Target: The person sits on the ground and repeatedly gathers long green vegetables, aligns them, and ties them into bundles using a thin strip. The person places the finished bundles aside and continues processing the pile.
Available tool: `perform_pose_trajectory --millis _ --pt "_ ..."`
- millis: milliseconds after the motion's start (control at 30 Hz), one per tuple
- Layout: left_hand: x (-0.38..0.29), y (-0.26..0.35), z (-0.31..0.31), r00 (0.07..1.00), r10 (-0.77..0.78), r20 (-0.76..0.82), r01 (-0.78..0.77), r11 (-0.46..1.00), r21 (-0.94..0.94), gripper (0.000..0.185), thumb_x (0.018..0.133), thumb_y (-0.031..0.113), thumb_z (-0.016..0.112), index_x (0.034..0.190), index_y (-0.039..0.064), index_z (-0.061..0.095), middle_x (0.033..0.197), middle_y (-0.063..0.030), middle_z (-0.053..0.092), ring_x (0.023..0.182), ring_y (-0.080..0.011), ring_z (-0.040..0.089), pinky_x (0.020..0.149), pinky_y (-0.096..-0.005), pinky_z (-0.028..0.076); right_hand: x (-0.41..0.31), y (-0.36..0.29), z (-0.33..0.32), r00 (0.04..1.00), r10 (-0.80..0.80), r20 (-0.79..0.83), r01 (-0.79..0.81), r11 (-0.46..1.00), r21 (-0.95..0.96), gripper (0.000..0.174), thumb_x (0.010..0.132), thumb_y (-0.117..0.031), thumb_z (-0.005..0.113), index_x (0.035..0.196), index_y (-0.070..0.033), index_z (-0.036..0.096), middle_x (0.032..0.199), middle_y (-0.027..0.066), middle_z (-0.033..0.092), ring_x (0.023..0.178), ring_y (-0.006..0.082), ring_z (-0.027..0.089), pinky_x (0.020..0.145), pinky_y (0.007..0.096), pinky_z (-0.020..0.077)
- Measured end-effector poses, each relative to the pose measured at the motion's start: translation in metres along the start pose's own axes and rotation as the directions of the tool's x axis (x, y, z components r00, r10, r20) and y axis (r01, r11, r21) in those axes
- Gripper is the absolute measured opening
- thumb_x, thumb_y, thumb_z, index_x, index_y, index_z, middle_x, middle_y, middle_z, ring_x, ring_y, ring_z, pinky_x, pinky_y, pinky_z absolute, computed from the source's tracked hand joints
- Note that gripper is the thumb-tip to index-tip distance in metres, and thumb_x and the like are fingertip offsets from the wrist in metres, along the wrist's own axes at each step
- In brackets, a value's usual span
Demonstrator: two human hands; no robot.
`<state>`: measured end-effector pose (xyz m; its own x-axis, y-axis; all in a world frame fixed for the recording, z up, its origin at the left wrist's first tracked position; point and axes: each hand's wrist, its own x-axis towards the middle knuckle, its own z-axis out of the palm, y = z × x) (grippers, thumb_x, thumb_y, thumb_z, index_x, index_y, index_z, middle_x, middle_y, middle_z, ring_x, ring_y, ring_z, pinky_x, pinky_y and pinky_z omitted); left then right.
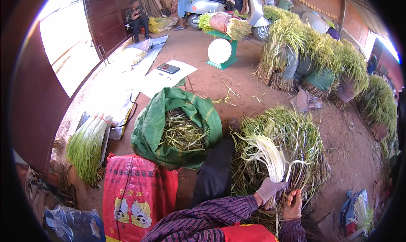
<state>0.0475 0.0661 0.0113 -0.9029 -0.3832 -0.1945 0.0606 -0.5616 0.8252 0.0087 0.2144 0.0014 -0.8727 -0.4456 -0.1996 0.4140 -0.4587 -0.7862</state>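
Observation:
At the lower right, my left hand (270, 188), in a pale fingerless-looking glove, is closed around a bunch of long white stalks (269, 153). The bunch leans over a big heap of green leafy stalks (285, 124) on the floor. Close beside it, my bare right hand (292, 204) has its fingers raised near thin stalks at the heap's edge; whether it grips one cannot be told. To the left of my leg stands a green woven sack (149, 127), rolled down, with trimmed stalks and leaves (182, 131) inside.
A red printed sack (139, 194) lies at lower left, near a tied bunch of stalks (90, 146). Ahead are a paper with a phone (168, 68) and a green scale (233, 53) bearing a bundle. Large bundles (311, 48) line the right. People and a scooter (206, 7) are at the back.

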Motion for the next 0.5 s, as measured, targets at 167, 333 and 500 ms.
perform_pose_trajectory --millis 167,333,500 --pt "0.003 0.032 -0.015 1.0 -0.02 -0.021 0.018 0.996 -0.084 0.013 0.081 0.01 0.069 0.079 -0.001 0.063 0.06 -0.0033 0.06 0.042 -0.0094 0.052 0.039 -0.0224 0.044 -0.009 -0.002 -0.021 0.985 0.089 0.149 0.011 0.824 -0.567 0.038 0.093 -0.039 0.054 0.073 -0.007 0.055 0.052 0.0034 0.053 0.039 0.0101 0.046 0.036 0.0217 0.0341" --pt "0.007 0.069 -0.036 0.987 0.136 -0.082 -0.15 0.967 -0.207 0.012 0.083 0.008 0.065 0.087 -0.002 0.059 0.07 -0.0068 0.063 0.048 -0.0104 0.057 0.042 -0.0233 0.047 -0.008 0.044 -0.103 0.92 0.391 0.003 -0.179 0.428 -0.886 0.033 0.095 -0.035 0.049 0.084 -0.005 0.06 0.062 0.0061 0.06 0.048 0.0143 0.056 0.042 0.0284 0.0445" --pt "0.005 0.1 -0.05 0.979 0.155 -0.13 -0.192 0.913 -0.36 0.007 0.085 0.006 0.062 0.085 0.002 0.056 0.07 -0.0052 0.06 0.047 -0.0103 0.053 0.041 -0.0239 0.043 -0.012 0.091 -0.191 0.733 0.599 0.322 0.642 -0.455 -0.617 0.032 0.092 -0.042 0.048 0.101 -0.015 0.062 0.082 0.0092 0.068 0.073 0.0235 0.066 0.06 0.0357 0.0522"
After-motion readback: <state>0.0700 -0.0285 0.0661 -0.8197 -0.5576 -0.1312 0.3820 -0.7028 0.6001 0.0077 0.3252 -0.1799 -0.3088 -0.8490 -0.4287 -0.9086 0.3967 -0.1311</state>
